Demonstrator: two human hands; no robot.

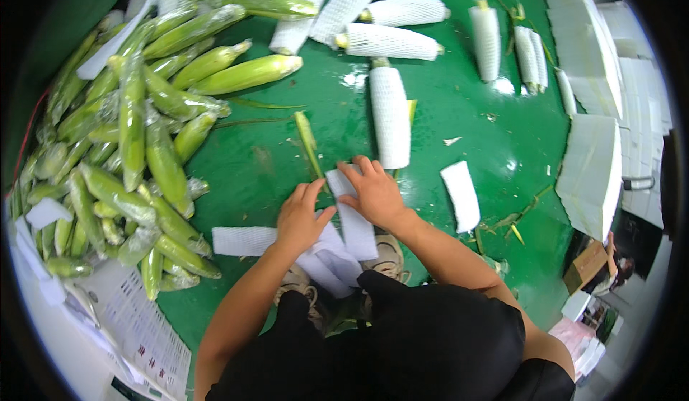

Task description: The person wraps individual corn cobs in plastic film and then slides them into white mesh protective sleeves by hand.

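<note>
My right hand (379,199) has its fingers and thumb on the upper end of a flat white foam net sleeve (357,230). Just beside it, my left hand (298,218) has its thumb apart from its fingers and holds nothing that I can see. More foam sleeves (329,256) lie loosely piled below the hands, and another flat sleeve (240,241) sticks out to the left. Beyond my right hand, an ear of corn in a white foam net (390,118) lies on the green surface. A green husk strip (306,139) lies ahead of my hands.
A big heap of green corn ears in clear film (133,128) fills the left. Several net-sleeved ears (391,42) lie at the far side. A white foam sleeve (461,196) lies to the right, near white sheets (592,175). A printed sheet (140,322) is at lower left.
</note>
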